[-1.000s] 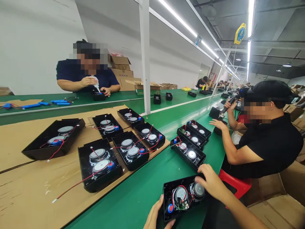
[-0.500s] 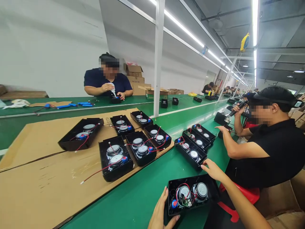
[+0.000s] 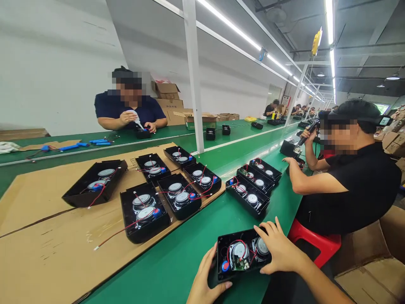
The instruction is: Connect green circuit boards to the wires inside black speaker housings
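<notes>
A black speaker housing lies near the front edge of the green bench, its open side up. Two round speakers, a small green circuit board, red wires and a blue part show inside it. My left hand wraps the housing's left end, thumb along the near side. Over the right end reaches my right hand, thumb at the near wall and fingers spread across to the far side, partly covering the right speaker. Just beyond stand several similar open housings in a close row.
At left, a cardboard sheet carries several more speaker housings with loose wires. A co-worker on a red stool holds a tool at right. Across the bench, another person squeezes a white bottle over a black part.
My right hand has moved from beside the row of housings onto the right end of the near housing. My left hand stays at its left end. The view has shifted slightly.
</notes>
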A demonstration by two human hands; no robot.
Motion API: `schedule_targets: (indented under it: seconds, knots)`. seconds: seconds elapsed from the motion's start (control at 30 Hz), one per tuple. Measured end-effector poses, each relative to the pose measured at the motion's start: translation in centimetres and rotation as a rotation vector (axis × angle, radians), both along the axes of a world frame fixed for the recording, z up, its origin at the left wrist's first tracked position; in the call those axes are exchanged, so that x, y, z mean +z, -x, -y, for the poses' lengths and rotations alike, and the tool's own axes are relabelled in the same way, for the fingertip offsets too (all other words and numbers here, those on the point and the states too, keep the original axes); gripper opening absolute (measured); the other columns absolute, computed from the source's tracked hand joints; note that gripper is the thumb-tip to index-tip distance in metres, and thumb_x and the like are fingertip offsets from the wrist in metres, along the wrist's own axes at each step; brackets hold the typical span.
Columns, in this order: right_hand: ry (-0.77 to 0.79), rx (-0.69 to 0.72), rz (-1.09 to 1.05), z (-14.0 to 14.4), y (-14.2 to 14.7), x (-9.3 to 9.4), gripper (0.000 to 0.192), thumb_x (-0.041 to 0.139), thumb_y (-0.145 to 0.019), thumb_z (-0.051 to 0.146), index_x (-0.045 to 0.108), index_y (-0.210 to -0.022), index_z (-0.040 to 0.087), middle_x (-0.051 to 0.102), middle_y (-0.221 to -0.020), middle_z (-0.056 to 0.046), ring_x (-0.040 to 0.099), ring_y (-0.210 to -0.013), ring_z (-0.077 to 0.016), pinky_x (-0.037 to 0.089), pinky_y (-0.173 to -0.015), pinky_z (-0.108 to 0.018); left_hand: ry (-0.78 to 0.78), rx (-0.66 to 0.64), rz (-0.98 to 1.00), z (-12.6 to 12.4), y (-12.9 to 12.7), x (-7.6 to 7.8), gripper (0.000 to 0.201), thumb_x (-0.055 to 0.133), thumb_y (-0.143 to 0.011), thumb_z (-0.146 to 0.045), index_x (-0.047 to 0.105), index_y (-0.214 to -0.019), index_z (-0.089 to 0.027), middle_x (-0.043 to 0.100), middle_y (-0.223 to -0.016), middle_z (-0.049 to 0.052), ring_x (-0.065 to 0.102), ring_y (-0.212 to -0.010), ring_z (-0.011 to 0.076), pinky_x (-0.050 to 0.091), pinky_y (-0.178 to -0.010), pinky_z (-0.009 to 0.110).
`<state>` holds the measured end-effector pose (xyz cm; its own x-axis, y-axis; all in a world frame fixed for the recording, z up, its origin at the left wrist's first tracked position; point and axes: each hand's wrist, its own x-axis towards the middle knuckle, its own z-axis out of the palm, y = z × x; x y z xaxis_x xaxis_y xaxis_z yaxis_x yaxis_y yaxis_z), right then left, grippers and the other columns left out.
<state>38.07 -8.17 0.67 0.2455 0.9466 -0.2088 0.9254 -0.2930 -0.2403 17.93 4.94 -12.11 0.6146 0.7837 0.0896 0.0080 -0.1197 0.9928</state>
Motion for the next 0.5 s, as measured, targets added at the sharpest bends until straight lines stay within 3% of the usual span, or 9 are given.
schedule_targets:
  seconds: [0.1,0.27,0.4,0.5]
  knots:
    - [-0.100,-0.172,0.022,-0.8,1.7,-1.3,0.104,0.079,-0.052,0.047,0.038,-0.139,0.009,0.044,-0.131,-0.019,0.037,-0.121,-0.0351,0.020,-0.108,-0.053,0.198,0.116,0.028,-1.1,-0.5,1.2,0.072,0.067,-0.063,-0.053,0.050,-0.122,-0.016,0.052,-0.132,0.016,0.048,-0.123,0.0339,0.040,-0.104,0.044]
    - [-0.193,-0.420,0.115,-5.2,5.1,-1.8,0.090,0.072,-0.062,0.050,0.041,-0.136,0.008,0.050,-0.122,-0.020,0.045,-0.109,-0.0357,0.033,-0.097,-0.048,0.247,0.214,0.016,-3.0,0.3,3.2,0.067,0.062,-0.071,-0.051,0.042,-0.124,-0.015,0.041,-0.141,0.021,0.047,-0.125,0.0320,0.043,-0.102,0.042]
    - [-0.194,-0.464,0.170,-9.4,6.0,-0.8,0.083,0.062,-0.074,0.052,0.038,-0.137,0.005,0.051,-0.115,-0.024,0.048,-0.103,-0.0389,0.037,-0.087,-0.050,0.270,0.176,-0.035,-0.4,3.6,3.8,0.059,0.063,-0.071,-0.049,0.052,-0.120,-0.018,0.052,-0.132,0.017,0.055,-0.117,0.0325,0.050,-0.092,0.042]
    - [-0.187,-0.501,0.210,-11.4,5.7,-0.5,0.078,0.056,-0.080,0.052,0.035,-0.138,0.005,0.050,-0.116,-0.026,0.049,-0.101,-0.0407,0.038,-0.082,-0.053,0.278,0.106,-0.118,2.7,7.7,3.2,0.050,0.062,-0.070,-0.051,0.062,-0.112,-0.024,0.060,-0.124,0.014,0.062,-0.106,0.0319,0.053,-0.087,0.043]
